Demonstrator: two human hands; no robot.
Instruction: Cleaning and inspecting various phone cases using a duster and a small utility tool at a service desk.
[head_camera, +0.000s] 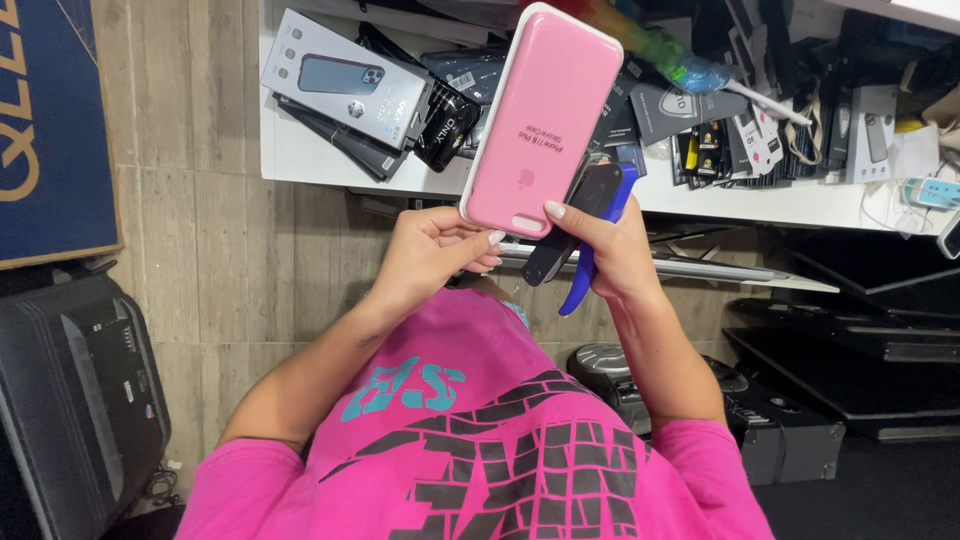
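I hold a tall pink phone-case box (545, 110) with a white rim upright in front of me, using both hands. My left hand (432, 252) pinches its lower left corner with fingertips and thumb. My right hand (612, 250) presses its thumb on the lower right corner. The same hand's fingers clamp a black phone case (580, 205) and a blue phone case (598, 250) behind the box. Both cases are partly hidden by the box and my fingers.
A white shelf (300, 160) ahead carries a grey phone-case package (345, 80), several dark packaged accessories (720, 130) and a rainbow duster (690, 65). A blue cardboard box (50, 130) stands at the left. Black equipment (75, 400) sits on the wood-look floor, and black cases (790, 430) sit at the lower right.
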